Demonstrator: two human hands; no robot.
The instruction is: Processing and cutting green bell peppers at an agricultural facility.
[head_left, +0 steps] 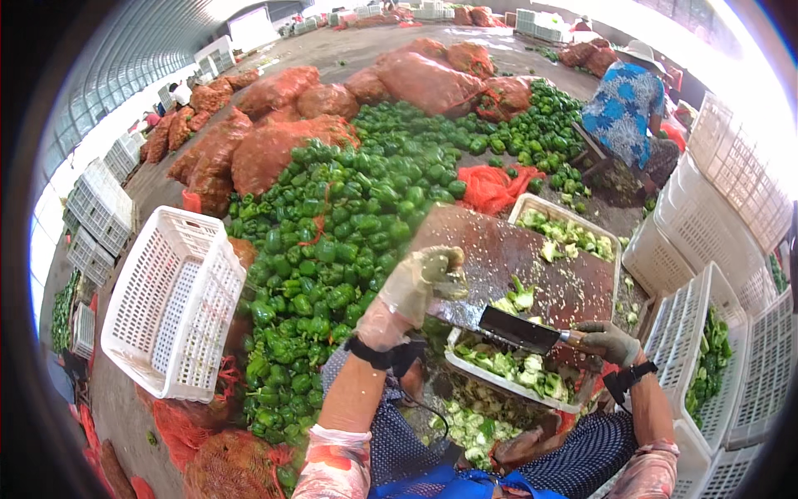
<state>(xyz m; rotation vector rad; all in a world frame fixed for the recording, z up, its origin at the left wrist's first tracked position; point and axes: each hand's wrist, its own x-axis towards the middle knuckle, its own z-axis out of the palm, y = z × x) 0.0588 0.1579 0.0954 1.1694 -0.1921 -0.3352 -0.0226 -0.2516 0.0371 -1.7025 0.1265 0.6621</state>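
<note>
My right hand (608, 343), gloved, is closed round the wooden handle of a cleaver (519, 330). Its dark, wide blade points left over the near edge of a reddish-brown cutting board (499, 249). Left of the blade, my gloved left hand (424, 283) hovers at the board's left edge, fingers bent and apart, with nothing visible between them. Cut pale-green pepper pieces (517, 298) and scattered seeds lie on the board. Below the blade, a white tray (465, 366) holds pepper scraps. Another tray (616, 274) of pale pieces sits along the board's far right side.
A large heap of green bell peppers (332, 249) spreads left and ahead, backed by full red mesh sacks (283, 154). An upright white crate (179, 308) stands left; stacked crates (706, 208) rise on the right. Another person (623, 112) sits at the far right. Scraps (478, 428) lie between my legs.
</note>
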